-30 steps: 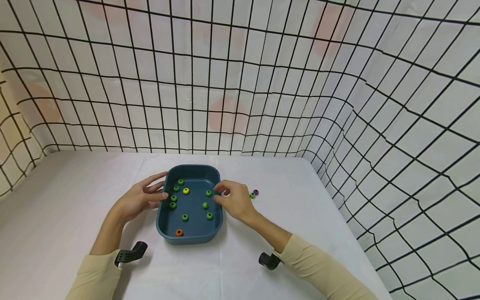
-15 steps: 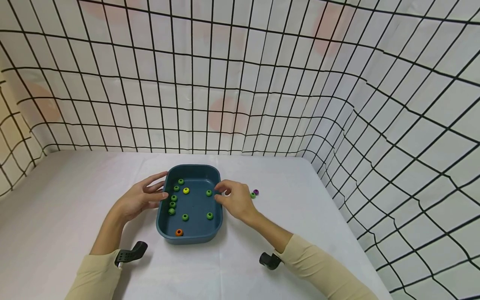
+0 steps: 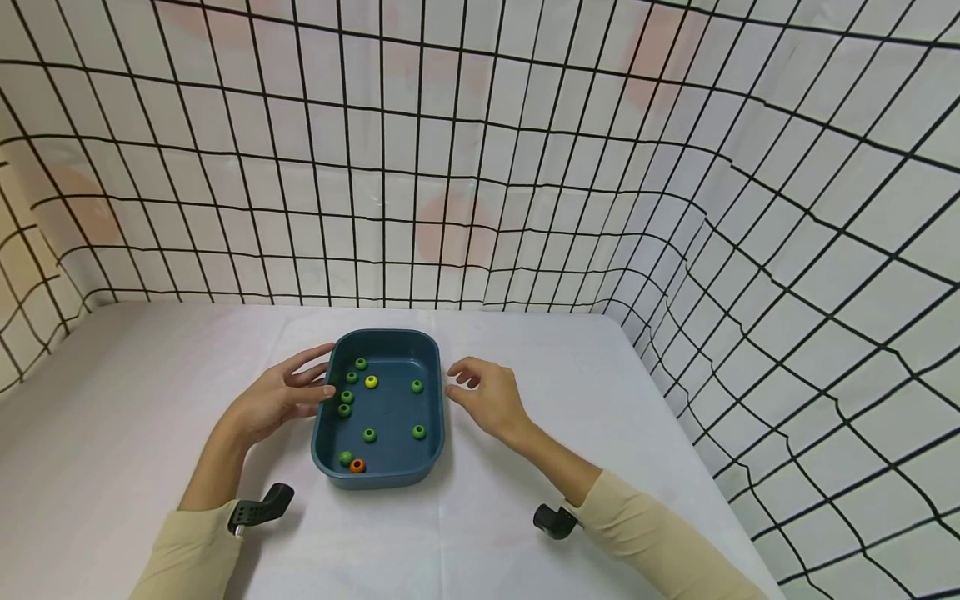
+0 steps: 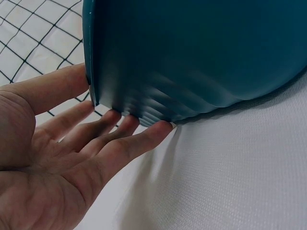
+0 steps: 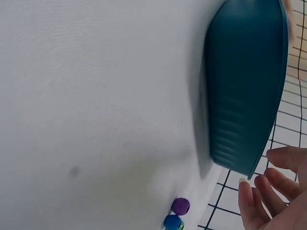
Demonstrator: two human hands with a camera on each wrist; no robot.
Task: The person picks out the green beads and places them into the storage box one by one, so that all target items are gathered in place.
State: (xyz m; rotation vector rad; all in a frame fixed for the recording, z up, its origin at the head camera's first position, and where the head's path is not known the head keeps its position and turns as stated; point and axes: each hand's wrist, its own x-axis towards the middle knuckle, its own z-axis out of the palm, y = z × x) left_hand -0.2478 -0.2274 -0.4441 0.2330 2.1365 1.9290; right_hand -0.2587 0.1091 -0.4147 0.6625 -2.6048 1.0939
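Observation:
A blue tray (image 3: 390, 482) stands on the white-covered table, holding several green beads (image 3: 370, 435), a yellow bead (image 3: 371, 382) and an orange bead (image 3: 357, 466). My left hand (image 3: 279, 396) rests against the tray's left side, thumb at the rim, its extended fingers (image 4: 129, 148) along the outer wall in the left wrist view. Just off the right rim is my right hand (image 3: 491, 400), fingers loosely bent with nothing between them. On the table near it, the right wrist view shows a purple bead (image 5: 181, 206), a blue bead (image 5: 172, 222) and part of a green one; my hand hides these in the head view.
A white cloth (image 3: 585, 375) covers the table. Black netting (image 3: 480, 167) over white sheeting rises at the back and along the right side. Each wrist carries a small black camera mount, one by the left cuff (image 3: 258, 506).
A green bead has rolled from the right part of the tray to the left wall, then down beside the orange bead. My right hand has drawn away rightward from the rim. My left hand stays put.

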